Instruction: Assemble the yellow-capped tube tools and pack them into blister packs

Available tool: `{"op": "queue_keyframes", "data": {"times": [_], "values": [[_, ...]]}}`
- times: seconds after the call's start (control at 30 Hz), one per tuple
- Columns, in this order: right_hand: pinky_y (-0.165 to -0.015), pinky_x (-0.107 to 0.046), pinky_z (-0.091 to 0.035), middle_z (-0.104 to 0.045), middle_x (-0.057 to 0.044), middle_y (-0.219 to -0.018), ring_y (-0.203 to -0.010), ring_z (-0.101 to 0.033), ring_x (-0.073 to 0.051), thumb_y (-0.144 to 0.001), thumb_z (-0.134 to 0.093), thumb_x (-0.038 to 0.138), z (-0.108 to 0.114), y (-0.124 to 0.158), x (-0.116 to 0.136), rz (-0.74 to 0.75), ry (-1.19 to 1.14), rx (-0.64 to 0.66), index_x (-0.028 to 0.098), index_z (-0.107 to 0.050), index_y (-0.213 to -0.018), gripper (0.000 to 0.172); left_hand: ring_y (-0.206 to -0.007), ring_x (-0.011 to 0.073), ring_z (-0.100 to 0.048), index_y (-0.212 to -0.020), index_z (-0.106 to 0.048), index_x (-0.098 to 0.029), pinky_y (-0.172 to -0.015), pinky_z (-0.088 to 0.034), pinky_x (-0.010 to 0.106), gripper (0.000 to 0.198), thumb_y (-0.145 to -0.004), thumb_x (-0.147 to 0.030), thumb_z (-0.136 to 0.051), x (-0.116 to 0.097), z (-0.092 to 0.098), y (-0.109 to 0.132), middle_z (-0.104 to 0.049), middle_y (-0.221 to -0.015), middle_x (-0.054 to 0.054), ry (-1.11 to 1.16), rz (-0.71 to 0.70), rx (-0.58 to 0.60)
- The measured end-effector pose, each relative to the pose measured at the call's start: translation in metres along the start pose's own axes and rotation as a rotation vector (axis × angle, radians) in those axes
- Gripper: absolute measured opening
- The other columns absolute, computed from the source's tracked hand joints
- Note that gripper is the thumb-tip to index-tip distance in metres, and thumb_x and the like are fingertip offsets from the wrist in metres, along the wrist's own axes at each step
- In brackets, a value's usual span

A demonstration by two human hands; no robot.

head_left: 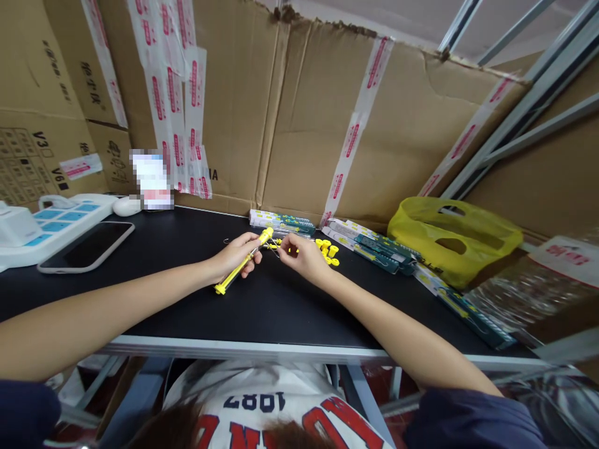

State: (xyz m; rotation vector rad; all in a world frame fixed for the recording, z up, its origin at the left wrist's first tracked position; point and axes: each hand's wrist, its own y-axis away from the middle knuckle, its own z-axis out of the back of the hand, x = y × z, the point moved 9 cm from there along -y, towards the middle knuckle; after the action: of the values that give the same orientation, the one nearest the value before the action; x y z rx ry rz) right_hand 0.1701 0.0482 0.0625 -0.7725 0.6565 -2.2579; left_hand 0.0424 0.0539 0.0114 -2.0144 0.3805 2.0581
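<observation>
My left hand is wrapped round a slim yellow and clear tube-shaped tool, tilted with its upper end toward the far right. Close beside that upper end, my right hand has its fingers pinched on a thin bent metal wire. Whether the wire is joined to the tool cannot be made out. Small yellow plastic caps lie in a loose pile just past my right hand. A few more yellow pieces show between the two hands, partly hidden.
Slim printed boxes lie along the back and right of the black table. A yellow plastic bag sits at the right. A phone and a white power strip lie at the left. Cardboard walls the back.
</observation>
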Motion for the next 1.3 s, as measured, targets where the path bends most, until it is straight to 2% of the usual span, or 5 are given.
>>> {"op": "queue_keyframes", "data": {"times": [0.17,0.3,0.47,0.77,1.3], "values": [[-0.057,-0.023,-0.035,-0.066,-0.004,-0.073,-0.067,-0.059,-0.014,-0.087,-0.05,0.024,0.001,0.004,0.014,0.202,0.407,-0.011,0.018,-0.057,-0.081,0.01,-0.035,0.0057,-0.045,-0.096,-0.044,-0.021,-0.03,-0.034,0.015,0.008,-0.095,-0.027,-0.04,0.003,0.004,-0.003,-0.055,-0.065,-0.005,-0.035,0.019,-0.015],[-0.055,-0.025,-0.033,-0.067,-0.007,-0.075,-0.067,-0.061,-0.017,-0.093,-0.045,0.024,0.0,0.004,0.014,0.192,0.527,0.03,0.017,-0.055,-0.089,0.013,-0.034,0.0056,-0.045,-0.091,-0.043,-0.02,-0.029,-0.035,0.015,0.008,-0.094,-0.027,-0.041,0.008,0.0,-0.003,-0.055,-0.065,-0.005,-0.092,0.032,0.043],[-0.057,-0.025,-0.035,-0.066,-0.008,-0.083,-0.07,-0.06,-0.018,-0.097,-0.041,0.025,-0.005,0.004,0.014,0.216,0.417,0.122,0.018,-0.053,-0.095,0.014,-0.034,0.0066,-0.047,-0.095,-0.044,-0.02,-0.03,-0.037,0.016,0.009,-0.093,-0.029,-0.041,0.016,-0.011,0.0,-0.057,-0.065,-0.004,-0.13,0.096,0.145],[-0.062,-0.024,-0.043,-0.052,0.002,-0.073,-0.062,-0.051,-0.011,-0.092,-0.047,0.021,0.0,0.003,0.015,0.107,-0.235,-0.005,0.02,-0.052,-0.099,0.009,-0.035,0.0059,-0.047,-0.094,-0.042,-0.021,-0.031,-0.038,0.016,0.004,-0.091,-0.023,-0.044,0.011,-0.012,0.004,-0.053,-0.064,-0.006,-0.184,0.081,0.125],[-0.073,-0.026,-0.044,-0.066,-0.006,-0.09,-0.082,-0.06,-0.016,-0.092,-0.046,0.018,0.007,0.0,0.022,0.241,0.064,0.093,0.018,-0.059,-0.095,0.013,-0.03,0.0059,-0.042,-0.092,-0.043,-0.021,-0.029,-0.034,0.015,0.005,-0.088,-0.023,-0.045,0.014,-0.015,0.004,-0.051,-0.057,-0.007,-0.139,0.12,0.174]]}}
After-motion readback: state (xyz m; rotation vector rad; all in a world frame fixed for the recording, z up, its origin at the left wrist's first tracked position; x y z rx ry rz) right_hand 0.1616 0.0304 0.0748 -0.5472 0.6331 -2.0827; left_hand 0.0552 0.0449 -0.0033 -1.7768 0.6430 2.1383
